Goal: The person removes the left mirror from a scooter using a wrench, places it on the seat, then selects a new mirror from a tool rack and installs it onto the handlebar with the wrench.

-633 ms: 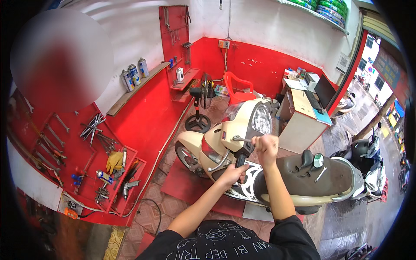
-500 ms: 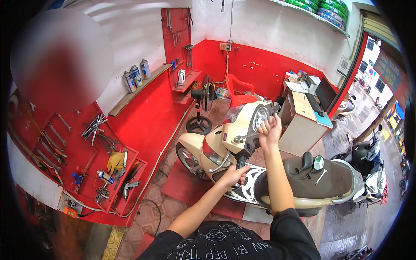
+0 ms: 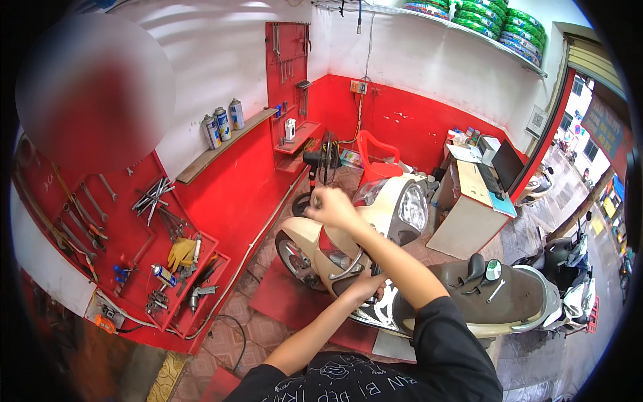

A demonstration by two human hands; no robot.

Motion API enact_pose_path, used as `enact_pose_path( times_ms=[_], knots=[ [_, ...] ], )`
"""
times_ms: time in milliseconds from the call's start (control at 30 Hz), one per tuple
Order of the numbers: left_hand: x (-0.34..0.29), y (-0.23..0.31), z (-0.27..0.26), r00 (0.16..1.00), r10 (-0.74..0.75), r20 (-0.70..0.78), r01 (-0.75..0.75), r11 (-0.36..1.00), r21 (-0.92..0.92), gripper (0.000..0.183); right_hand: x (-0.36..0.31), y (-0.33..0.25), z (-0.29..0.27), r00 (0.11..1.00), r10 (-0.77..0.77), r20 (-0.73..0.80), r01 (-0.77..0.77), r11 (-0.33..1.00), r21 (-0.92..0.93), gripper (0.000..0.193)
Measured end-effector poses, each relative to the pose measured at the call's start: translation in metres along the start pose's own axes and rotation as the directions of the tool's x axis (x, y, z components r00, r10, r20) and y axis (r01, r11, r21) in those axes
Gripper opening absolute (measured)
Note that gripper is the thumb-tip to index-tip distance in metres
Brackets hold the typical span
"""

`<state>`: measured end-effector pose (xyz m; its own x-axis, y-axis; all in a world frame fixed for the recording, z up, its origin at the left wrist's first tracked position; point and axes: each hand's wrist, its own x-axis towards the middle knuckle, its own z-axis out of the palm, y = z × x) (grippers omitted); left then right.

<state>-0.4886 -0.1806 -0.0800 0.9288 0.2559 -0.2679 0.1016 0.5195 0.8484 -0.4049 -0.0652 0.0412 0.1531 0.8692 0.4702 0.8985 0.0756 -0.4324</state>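
Note:
A cream scooter [image 3: 382, 201] stands before me, its front toward the far side. My left hand [image 3: 365, 289] is closed round the black handlebar grip at the scooter's near side. My right hand [image 3: 333, 209] is raised above the front of the scooter with fingers curled, slightly smeared by motion. What it holds, if anything, I cannot make out. The right forearm crosses over the handlebar and hides its middle. On the brown seat [image 3: 516, 295] lie two black mirrors, one with its glass [image 3: 493, 269] showing, and a small wrench [image 3: 495, 291].
On the left, a red wall panel holds wrenches above a red tool tray [image 3: 171, 301] with yellow gloves [image 3: 181, 254] and a spray can [image 3: 163, 275]. Behind the scooter are a red chair [image 3: 378, 155] and a desk [image 3: 469, 221]. Other scooters [image 3: 569, 248] stand to the right.
My right hand has swung left, from beside the headlight to above the scooter's front; a wrench seen by it at the handlebar is now hidden. My left hand stays on the grip.

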Motion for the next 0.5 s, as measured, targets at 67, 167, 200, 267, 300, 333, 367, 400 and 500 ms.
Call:
enact_pose_path(
  times_ms=[67, 167, 200, 267, 300, 333, 367, 400, 500],
  knots=[
    [0.004, -0.007, -0.01, 0.994, 0.11, 0.029, -0.111, 0.993, 0.034, 0.022, -0.031, -0.044, -0.002, 0.996, -0.08, 0.034, 0.081, 0.997, -0.005, 0.026],
    [0.007, -0.017, -0.011, 0.954, 0.273, 0.123, -0.288, 0.949, 0.132, 0.025, -0.08, -0.068, -0.023, 0.967, -0.243, -0.08, 0.233, 0.966, -0.115, 0.032],
    [-0.002, -0.01, -0.005, 0.95, 0.307, 0.062, -0.312, 0.944, 0.106, 0.025, -0.095, -0.068, -0.032, 0.95, -0.282, -0.13, 0.271, 0.958, -0.099, 0.033],
    [0.005, -0.019, -0.013, 0.932, 0.346, 0.106, -0.347, 0.938, -0.012, 0.021, -0.118, -0.057, -0.05, 0.912, -0.357, -0.202, 0.363, 0.932, -0.008, 0.037],
    [0.008, -0.021, -0.015, 0.91, 0.387, 0.15, -0.37, 0.92, -0.128, 0.017, -0.128, -0.045, -0.064, 0.893, -0.386, -0.231, 0.409, 0.91, 0.063, 0.039],
    [0.011, -0.018, -0.017, 0.941, 0.317, 0.118, -0.321, 0.947, 0.013, 0.021, -0.141, -0.026, -0.081, 0.917, -0.338, -0.209, 0.376, 0.91, 0.176, 0.034],
    [0.01, -0.013, -0.017, 0.941, 0.32, 0.11, -0.323, 0.946, 0.014, 0.021, -0.151, -0.008, -0.096, 0.939, -0.293, -0.182, 0.336, 0.897, 0.289, 0.029],
    [0.008, -0.009, -0.008, 0.986, 0.152, 0.067, -0.154, 0.988, 0.025, 0.018, -0.159, 0.013, -0.101, 0.927, -0.198, -0.319, 0.34, 0.801, 0.493, 0.032],
    [0.0, 0.0, -0.001, 0.997, -0.074, 0.006, 0.075, 0.995, -0.064, 0.022, -0.162, 0.064, -0.099, 0.892, 0.234, -0.387, 0.339, 0.219, 0.915, 0.035]
  ],
)
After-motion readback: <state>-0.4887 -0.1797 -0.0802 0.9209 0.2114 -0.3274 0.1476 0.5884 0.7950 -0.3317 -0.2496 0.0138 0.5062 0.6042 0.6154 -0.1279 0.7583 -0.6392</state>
